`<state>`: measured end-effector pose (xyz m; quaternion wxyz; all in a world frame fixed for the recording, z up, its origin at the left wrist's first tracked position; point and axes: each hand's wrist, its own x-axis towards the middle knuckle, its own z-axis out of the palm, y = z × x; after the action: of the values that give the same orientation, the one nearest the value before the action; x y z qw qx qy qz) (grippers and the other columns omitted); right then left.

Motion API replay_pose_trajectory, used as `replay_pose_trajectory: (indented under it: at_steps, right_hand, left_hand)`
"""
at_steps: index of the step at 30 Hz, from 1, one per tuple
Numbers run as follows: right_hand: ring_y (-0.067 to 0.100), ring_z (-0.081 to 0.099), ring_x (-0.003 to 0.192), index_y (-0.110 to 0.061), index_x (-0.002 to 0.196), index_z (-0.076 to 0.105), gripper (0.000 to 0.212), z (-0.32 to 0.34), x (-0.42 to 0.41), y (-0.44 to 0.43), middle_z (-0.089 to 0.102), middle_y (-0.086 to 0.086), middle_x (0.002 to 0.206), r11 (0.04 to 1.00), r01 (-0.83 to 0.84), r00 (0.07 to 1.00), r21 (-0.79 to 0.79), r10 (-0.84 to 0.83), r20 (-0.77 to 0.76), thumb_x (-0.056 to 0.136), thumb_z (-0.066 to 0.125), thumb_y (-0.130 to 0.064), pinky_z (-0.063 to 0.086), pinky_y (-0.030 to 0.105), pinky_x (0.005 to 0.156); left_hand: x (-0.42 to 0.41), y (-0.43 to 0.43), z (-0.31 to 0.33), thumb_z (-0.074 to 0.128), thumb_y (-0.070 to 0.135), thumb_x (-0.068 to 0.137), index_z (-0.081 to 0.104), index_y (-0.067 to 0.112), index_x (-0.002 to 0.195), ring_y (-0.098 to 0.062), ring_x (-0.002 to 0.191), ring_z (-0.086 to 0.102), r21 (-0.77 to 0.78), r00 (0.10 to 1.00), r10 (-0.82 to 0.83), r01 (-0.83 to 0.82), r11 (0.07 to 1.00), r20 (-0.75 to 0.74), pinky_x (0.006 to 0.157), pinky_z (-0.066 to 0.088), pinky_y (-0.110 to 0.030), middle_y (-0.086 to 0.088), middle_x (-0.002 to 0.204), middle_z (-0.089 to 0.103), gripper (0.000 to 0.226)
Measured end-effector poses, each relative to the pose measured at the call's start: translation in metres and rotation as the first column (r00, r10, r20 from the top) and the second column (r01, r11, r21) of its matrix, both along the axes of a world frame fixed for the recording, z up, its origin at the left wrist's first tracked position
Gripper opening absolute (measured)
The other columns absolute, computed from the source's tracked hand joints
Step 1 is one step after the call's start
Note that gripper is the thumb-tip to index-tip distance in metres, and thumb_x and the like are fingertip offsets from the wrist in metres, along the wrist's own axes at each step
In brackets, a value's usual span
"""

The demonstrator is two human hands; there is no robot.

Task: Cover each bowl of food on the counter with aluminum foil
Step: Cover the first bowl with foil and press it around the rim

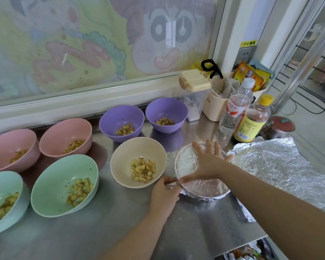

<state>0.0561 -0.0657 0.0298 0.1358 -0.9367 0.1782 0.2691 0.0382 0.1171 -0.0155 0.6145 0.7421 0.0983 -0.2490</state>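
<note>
A bowl covered with crinkled aluminum foil [191, 162] stands on the steel counter [120, 222] right of centre. My right hand [208, 158] lies flat on top of the foil with fingers spread. My left hand [164, 192] pinches the foil's edge at the bowl's near left rim. Beside it stands an uncovered cream bowl [124, 156] with diced food. Two purple bowls [120, 117] [167, 109], two pink bowls [64, 132] [8, 143] and two green bowls [60, 177] [2, 188] also hold diced food, all uncovered.
A loose crumpled foil sheet [278, 166] lies right of the covered bowl, reaching the counter's right edge. Behind it stand a water bottle [233, 111], a yellow-capped bottle [253, 121], a red-lidded jar [280, 126], a lidded container [195, 94] and a cream basket [218, 104].
</note>
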Motion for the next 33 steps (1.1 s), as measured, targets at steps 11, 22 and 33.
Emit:
replay_pose_trajectory:
  at_steps: [11, 22, 33]
  right_hand:
    - [0.040, -0.029, 0.149, -0.044, 0.153, -0.025, 0.162, 0.000, 0.000, 0.000, -0.035, 0.008, 0.162, 1.000, -0.002, 1.000, -0.003, 0.002, 0.005, 0.029, 0.060, -0.103, -0.002, 0.083, 0.108]
    - [0.039, -0.029, 0.149, -0.042, 0.153, -0.025, 0.160, 0.000, -0.001, 0.000, -0.036, 0.008, 0.162, 1.000, -0.002, 1.000, 0.001, 0.002, 0.010, 0.033, 0.062, -0.102, -0.003, 0.083, 0.108]
    - [0.039, -0.028, 0.150, -0.043, 0.153, -0.025, 0.161, 0.000, -0.001, 0.000, -0.034, 0.008, 0.162, 1.000, 0.000, 1.000, 0.004, 0.000, 0.022, 0.031, 0.061, -0.102, -0.001, 0.082, 0.109]
  left_hand:
    - [-0.011, -0.014, 0.014, 0.063, -0.005, 0.091, 0.064, 0.001, 0.097, -0.016, 0.072, 0.062, -0.310, 0.810, 0.265, -0.471, 0.826, -0.523, 0.077, 0.057, -0.028, -0.013, 0.082, 0.067, 0.009]
    - [-0.009, -0.032, 0.020, 0.055, -0.012, 0.093, 0.059, -0.001, 0.125, -0.016, 0.093, 0.064, -0.384, 0.723, 0.402, -0.658, 0.648, -0.562, 0.097, 0.047, -0.028, -0.011, 0.110, 0.068, 0.034]
    - [-0.013, -0.029, 0.035, 0.034, -0.002, 0.097, 0.070, 0.007, 0.114, -0.018, 0.105, 0.068, -0.492, 0.850, 0.256, -0.485, 0.723, -0.461, 0.097, 0.050, -0.032, -0.007, 0.106, 0.076, 0.041]
